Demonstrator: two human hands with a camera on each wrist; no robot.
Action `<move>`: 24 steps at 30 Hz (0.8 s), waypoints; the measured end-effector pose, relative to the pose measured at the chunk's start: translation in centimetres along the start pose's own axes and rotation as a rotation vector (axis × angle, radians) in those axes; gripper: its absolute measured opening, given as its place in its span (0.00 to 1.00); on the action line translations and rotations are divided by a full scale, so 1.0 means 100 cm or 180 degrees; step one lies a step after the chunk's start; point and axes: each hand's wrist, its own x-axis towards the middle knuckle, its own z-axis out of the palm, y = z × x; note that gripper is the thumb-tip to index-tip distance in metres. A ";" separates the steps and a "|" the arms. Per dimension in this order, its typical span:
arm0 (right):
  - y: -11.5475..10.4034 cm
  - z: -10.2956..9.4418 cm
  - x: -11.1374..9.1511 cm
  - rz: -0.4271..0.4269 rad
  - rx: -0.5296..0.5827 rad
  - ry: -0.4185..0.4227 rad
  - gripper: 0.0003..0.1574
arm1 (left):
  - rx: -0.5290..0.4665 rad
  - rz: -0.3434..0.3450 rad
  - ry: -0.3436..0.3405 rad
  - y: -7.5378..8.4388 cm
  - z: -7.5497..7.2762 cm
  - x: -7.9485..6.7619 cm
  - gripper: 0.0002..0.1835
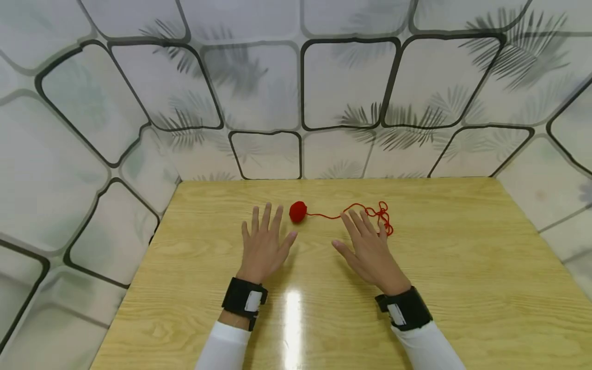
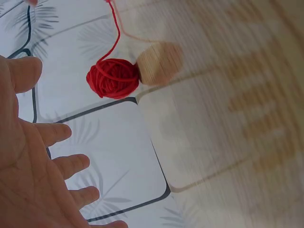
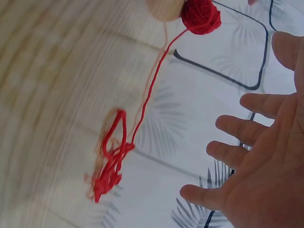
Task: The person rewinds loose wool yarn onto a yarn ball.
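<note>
A small ball of red yarn (image 1: 298, 211) rests on the wooden table, a little beyond the hands. From it a loose strand (image 1: 324, 216) runs right into a loopy tangle (image 1: 384, 218). My left hand (image 1: 263, 246), palm down with fingers spread, is just to the near left of the ball and holds nothing. My right hand (image 1: 370, 252) is likewise spread and empty, its fingertips overlapping part of the strand and tangle in the head view. In the left wrist view the yarn ball (image 2: 113, 78) sits beyond the fingers; the right wrist view shows the tangle (image 3: 113, 156) beside the fingers.
The glossy wooden table (image 1: 462, 267) reflects the light and the hands. A pale wall covering (image 1: 347, 82) with dark outlines and leaf prints stands behind its far edge and at both sides. Each wrist wears a black band (image 1: 242, 298).
</note>
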 end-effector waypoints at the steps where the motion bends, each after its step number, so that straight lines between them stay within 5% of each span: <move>1: -0.001 0.002 0.005 -0.0037 -0.0005 0.0026 0.43 | -0.0002 0.0005 -0.0014 0.001 0.001 0.003 0.37; 7: -0.006 0.016 0.039 -0.0133 0.0015 0.0034 0.34 | 0.0032 0.0071 -0.0077 0.007 0.005 0.027 0.37; 14: 0.001 0.030 0.077 0.0245 -0.0226 -0.0370 0.27 | 0.0016 0.0130 -0.0176 0.015 0.010 0.054 0.35; 24: 0.011 0.038 0.096 0.0403 -0.0433 -0.0596 0.08 | 0.0118 0.0139 -0.0375 0.014 0.015 0.069 0.37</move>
